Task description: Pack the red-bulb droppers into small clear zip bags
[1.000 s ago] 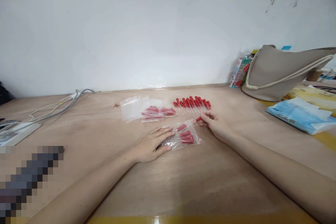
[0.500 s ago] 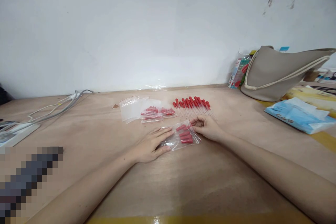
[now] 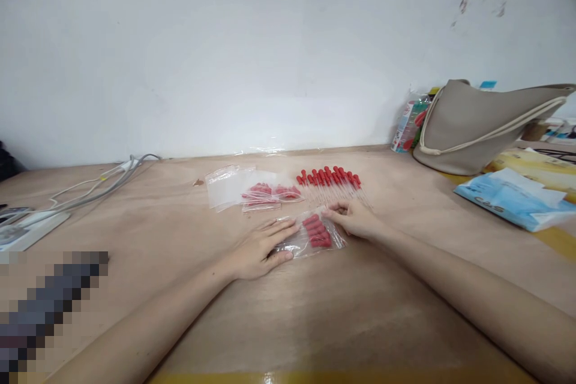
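Note:
A clear zip bag (image 3: 315,234) with several red-capped droppers inside lies on the wooden table (image 3: 315,312). My left hand (image 3: 261,246) lies flat with its fingers stretched out, pressing the bag's left end. My right hand (image 3: 353,219) sits at the bag's right edge, fingers curled in a pinch at the opening; what they hold is hidden. Behind it is a row of loose red-capped droppers (image 3: 330,180).
More clear bags (image 3: 252,189), some holding red droppers, lie left of the loose row. Cables (image 3: 90,183) and a white device (image 3: 27,228) are at the far left. A grey bag (image 3: 477,123) and a blue tissue pack (image 3: 513,198) are on the right.
My right hand took a red-capped dropper from the row, brought it left to the bag's opening, and now rests pinched at the bag's edge. The left hand stayed on the bag.

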The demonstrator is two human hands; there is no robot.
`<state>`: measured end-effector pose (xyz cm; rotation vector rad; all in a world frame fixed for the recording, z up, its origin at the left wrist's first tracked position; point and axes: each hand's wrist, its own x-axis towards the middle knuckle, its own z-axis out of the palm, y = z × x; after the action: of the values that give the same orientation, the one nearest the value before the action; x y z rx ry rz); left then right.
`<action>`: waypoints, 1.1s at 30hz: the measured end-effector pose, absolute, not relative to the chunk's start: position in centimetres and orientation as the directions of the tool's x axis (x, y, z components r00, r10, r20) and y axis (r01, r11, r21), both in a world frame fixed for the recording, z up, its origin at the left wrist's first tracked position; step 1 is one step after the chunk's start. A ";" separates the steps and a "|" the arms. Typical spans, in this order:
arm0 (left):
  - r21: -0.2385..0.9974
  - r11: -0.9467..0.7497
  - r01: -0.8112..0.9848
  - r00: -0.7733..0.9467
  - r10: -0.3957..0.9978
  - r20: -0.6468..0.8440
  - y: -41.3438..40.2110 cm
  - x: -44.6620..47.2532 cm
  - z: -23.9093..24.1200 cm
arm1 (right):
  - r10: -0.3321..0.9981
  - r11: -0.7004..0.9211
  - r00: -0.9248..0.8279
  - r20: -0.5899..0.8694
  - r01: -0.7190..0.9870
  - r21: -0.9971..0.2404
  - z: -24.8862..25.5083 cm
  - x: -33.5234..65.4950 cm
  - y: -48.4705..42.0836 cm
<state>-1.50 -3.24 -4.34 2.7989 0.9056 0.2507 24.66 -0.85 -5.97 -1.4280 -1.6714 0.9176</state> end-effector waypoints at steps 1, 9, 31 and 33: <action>0.231 -0.797 0.558 0.801 0.590 0.101 -3.3 -1.5 -4.3 | 0.981 0.149 -0.179 0.073 0.464 -0.873 -5.9 24.6 -0.9; 0.224 -0.763 0.606 0.644 0.636 0.426 -3.2 -1.7 -4.5 | 0.940 -0.057 -0.330 -0.087 0.099 -0.993 -5.0 24.3 -1.7; 0.125 -0.268 0.955 0.253 0.960 0.120 6.2 -4.2 -3.7 | 0.924 -0.252 -0.360 -0.130 -0.315 -0.915 -5.5 25.5 -1.4; 0.123 -0.245 0.962 0.231 0.965 0.122 6.0 -5.1 -3.8 | 0.928 -0.246 -0.353 -0.119 -0.340 -0.908 -5.6 25.5 -1.4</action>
<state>-5.12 5.96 -3.80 2.4477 1.9163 0.2692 25.52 -1.40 -5.62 -0.8669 -1.0391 1.7498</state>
